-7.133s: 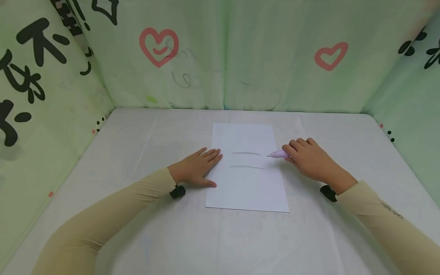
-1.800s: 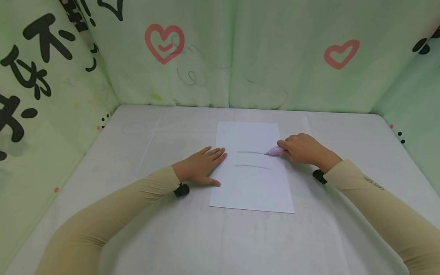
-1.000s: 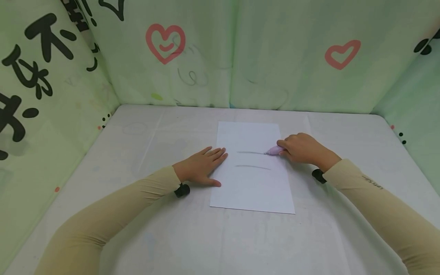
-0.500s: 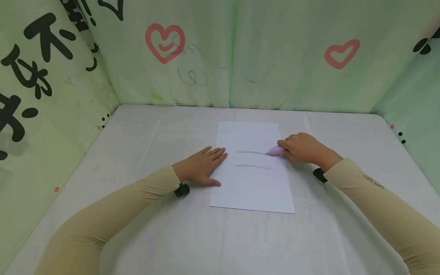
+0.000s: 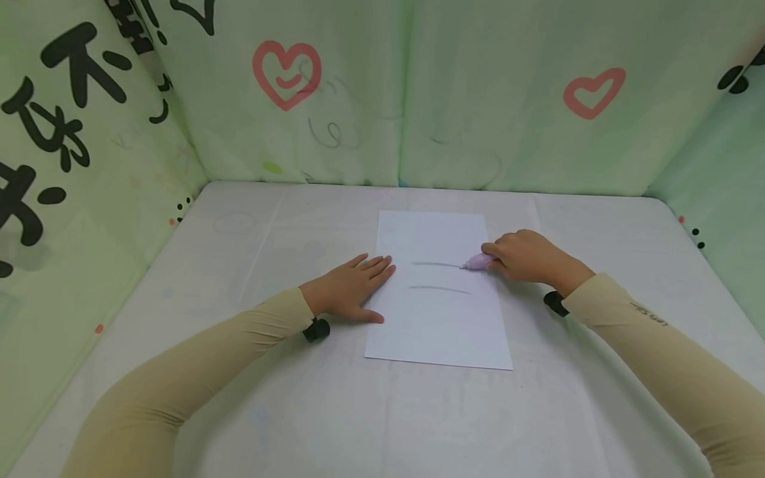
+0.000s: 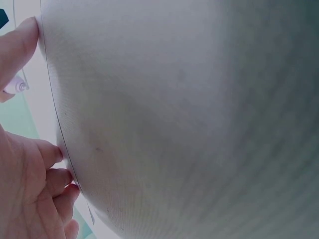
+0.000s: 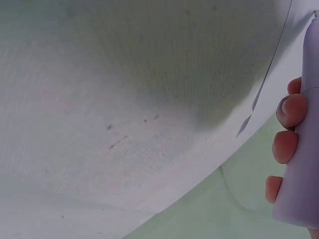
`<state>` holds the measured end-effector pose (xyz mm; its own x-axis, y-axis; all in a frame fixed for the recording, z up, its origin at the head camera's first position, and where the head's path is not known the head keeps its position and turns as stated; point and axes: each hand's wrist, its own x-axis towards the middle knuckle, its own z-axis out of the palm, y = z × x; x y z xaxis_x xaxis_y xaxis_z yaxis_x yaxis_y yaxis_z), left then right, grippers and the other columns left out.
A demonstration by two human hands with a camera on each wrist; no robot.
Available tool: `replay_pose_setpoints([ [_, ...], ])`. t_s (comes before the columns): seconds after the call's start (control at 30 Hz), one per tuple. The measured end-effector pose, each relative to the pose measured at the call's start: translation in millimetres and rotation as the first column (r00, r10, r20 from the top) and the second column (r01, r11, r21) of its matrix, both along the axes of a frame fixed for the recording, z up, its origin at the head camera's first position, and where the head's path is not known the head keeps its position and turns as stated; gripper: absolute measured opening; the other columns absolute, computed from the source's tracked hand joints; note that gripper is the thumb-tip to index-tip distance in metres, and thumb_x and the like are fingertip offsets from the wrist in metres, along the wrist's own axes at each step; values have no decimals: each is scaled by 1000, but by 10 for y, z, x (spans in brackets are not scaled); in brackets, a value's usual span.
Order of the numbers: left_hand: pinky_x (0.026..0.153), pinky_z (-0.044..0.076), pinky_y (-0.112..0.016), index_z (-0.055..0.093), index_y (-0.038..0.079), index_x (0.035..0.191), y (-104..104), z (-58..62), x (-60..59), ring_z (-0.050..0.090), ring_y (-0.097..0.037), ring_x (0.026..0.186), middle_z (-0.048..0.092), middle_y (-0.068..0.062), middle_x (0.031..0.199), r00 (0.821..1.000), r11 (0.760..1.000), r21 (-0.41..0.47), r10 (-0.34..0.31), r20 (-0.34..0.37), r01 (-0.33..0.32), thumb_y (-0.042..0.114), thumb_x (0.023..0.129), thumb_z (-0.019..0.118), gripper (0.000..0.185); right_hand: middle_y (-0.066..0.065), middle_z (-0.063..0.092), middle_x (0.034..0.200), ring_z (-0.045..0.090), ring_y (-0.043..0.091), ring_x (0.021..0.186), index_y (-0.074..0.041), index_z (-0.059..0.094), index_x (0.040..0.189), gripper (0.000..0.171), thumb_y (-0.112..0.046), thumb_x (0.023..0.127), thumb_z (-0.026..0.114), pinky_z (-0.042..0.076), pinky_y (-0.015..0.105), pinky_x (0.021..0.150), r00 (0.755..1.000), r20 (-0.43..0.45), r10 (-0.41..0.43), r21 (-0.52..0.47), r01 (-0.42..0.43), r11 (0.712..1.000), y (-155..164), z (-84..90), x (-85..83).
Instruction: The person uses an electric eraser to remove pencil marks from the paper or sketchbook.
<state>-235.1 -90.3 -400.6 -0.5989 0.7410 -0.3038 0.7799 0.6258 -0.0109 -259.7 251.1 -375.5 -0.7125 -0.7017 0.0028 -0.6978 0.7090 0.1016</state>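
Observation:
A white sheet of paper point(image 5: 436, 332) lies on the table with two thin grey lines across it, an upper line point(image 5: 436, 264) and a lower line point(image 5: 440, 289). My left hand point(image 5: 346, 290) rests spread, its fingertips on the sheet's left edge. In my right hand point(image 5: 526, 257) I grip a thick lilac pen point(image 5: 478, 261) with a narrow tip. That tip is at the right end of the upper line; whether it touches the paper is too small to tell. In the right wrist view, several fingers wrap round the lilac barrel point(image 7: 304, 159).
A white cloth covers the table point(image 5: 287, 411). Green fabric walls point(image 5: 490, 99) with red hearts and black lettering stand behind it and on both sides. Each wrist wears a small black camera, such as the one on the left wrist point(image 5: 317, 330).
Compared with about seven seconds ago, my right hand has brought the pen tip left to the upper line's right end. Over the last two seconds both hands have stayed nearly still.

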Motion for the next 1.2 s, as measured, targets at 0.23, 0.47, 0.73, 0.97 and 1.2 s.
replay_pose_setpoints([
  [0.23, 121, 6, -41, 7, 7, 152, -3, 17, -3, 10, -24, 148, 7, -10, 160, 1000, 1000, -8, -2, 7, 3, 67, 87, 44, 95, 2, 51, 59, 44, 15, 56, -10, 52, 78, 17, -16, 85, 67, 39, 33, 54, 1000, 1, -2, 3, 2, 1000, -17, -1, -17],
  [0.47, 121, 6, -40, 8, 7, 152, 3, 15, -2, 11, -23, 148, 8, -10, 160, 1000, 1000, -7, -6, 0, 6, 67, 87, 44, 95, 3, 52, 59, 44, 16, 56, -9, 53, 79, 17, -16, 85, 67, 39, 33, 54, 1000, -4, -4, 2, 4, 1000, -41, -11, -48],
  [0.73, 121, 6, -40, 7, 7, 152, -1, 22, -1, 10, -23, 148, 8, -10, 160, 1000, 1000, -7, 0, 4, 0, 66, 87, 44, 95, 2, 49, 58, 43, 15, 54, -10, 51, 77, 19, -16, 84, 67, 39, 33, 53, 1000, -5, 10, 2, -10, 1000, -21, -13, -42],
  [0.97, 121, 6, -40, 7, 7, 152, 2, 34, 12, 10, -23, 148, 8, -10, 160, 1000, 1000, -19, 7, 5, -7, 67, 87, 45, 96, 1, 49, 58, 43, 15, 54, -11, 50, 76, 20, -16, 84, 68, 38, 33, 53, 1000, -5, 20, -6, -20, 1000, -19, -13, -26],
  [1.2, 121, 6, -40, 8, 7, 152, 19, 40, 20, 10, -23, 148, 8, -10, 160, 1000, 1000, -20, 1, 7, -1, 67, 87, 45, 96, 2, 50, 57, 43, 16, 54, -9, 51, 75, 20, -15, 83, 68, 38, 32, 52, 1000, -20, 16, -22, -16, 1000, -66, -27, -58],
])
